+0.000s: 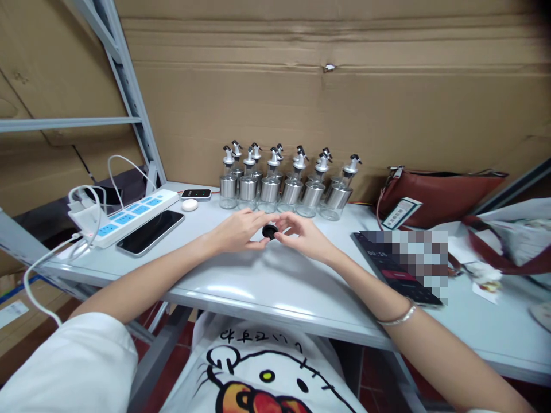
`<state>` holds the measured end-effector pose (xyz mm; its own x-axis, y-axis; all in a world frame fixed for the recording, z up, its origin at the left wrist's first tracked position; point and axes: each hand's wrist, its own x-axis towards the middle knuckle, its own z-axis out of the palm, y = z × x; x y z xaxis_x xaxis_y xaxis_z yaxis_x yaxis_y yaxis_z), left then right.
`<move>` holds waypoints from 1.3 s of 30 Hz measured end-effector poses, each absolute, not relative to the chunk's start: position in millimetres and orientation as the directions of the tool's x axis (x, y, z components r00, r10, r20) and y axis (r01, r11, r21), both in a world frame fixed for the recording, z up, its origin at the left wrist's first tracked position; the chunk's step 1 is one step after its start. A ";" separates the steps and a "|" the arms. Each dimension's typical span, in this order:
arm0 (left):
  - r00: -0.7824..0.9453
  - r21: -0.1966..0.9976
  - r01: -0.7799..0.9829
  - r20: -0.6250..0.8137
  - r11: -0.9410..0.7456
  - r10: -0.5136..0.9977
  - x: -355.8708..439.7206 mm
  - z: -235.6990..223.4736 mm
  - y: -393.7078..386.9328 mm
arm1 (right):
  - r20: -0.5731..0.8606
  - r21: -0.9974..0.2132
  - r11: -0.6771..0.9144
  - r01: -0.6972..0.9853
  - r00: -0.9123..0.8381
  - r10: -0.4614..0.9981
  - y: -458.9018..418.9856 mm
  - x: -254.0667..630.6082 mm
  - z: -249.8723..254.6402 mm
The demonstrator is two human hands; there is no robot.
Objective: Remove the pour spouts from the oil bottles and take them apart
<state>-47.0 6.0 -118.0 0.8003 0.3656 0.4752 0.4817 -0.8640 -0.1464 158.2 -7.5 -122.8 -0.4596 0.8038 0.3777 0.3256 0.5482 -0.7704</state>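
Note:
Between my fingertips, just above the table, is a small round black cap (pixel 270 232) with a ridged rim, tilted toward me. My left hand (pixel 241 231) grips it from the left, thumb below and fingers over the top. From the right, the thumb and fingers of my right hand (pixel 302 234) close on the same piece. Whatever lies behind it is covered by my fingers. Right behind my hands stand two rows of glass oil bottles with steel sleeves and pourer tops, among them a front bottle (pixel 270 191).
On the left lie a phone (pixel 150 232), a white power strip (pixel 133 217) with cables, a small black device (pixel 196 195) and a white round disc (pixel 190 205). To the right are a tablet (pixel 387 261) showing a timer and a brown handbag (pixel 439 198). Cardboard (pixel 258 86) walls the back.

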 end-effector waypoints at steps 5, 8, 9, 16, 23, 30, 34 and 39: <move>0.798 -0.100 0.466 0.478 -0.879 0.368 -47.0 -118.6 5.5 | 0.365 -0.761 0.556 0.334 -0.488 0.793 -6.4 157.7 -125.2; 0.780 -0.068 0.487 0.482 -0.871 0.398 -47.7 -115.8 3.6 | 0.383 -0.758 0.566 0.324 -0.481 0.789 -6.8 157.6 -125.5; 0.773 -0.057 0.497 0.483 -0.866 0.412 -48.0 -114.4 2.9 | 0.392 -0.755 0.573 0.320 -0.480 0.785 -7.3 157.4 -125.2; 0.734 -0.009 0.595 0.415 -0.804 0.538 -48.2 -108.3 0.1 | 0.425 -0.746 0.590 0.309 -0.461 0.779 -9.5 156.9 -122.2; 0.756 -0.009 0.608 0.312 -0.794 0.576 -45.3 -111.9 -0.1 | 0.411 -0.740 0.598 0.309 -0.496 0.765 -8.9 158.8 -124.0; 0.732 0.038 0.627 0.314 -0.778 0.605 -45.1 -113.3 0.9 | 0.398 -0.766 0.582 0.272 -0.510 0.762 -7.5 159.5 -125.1; 0.739 0.056 0.620 0.294 -0.782 0.607 -44.2 -113.3 1.0 | 0.383 -0.776 0.573 0.264 -0.524 0.760 -7.9 159.6 -124.9; 0.735 0.097 0.612 0.295 -0.785 0.610 -44.6 -114.2 1.3 | 0.378 -0.773 0.575 0.269 -0.532 0.757 -8.4 159.5 -125.5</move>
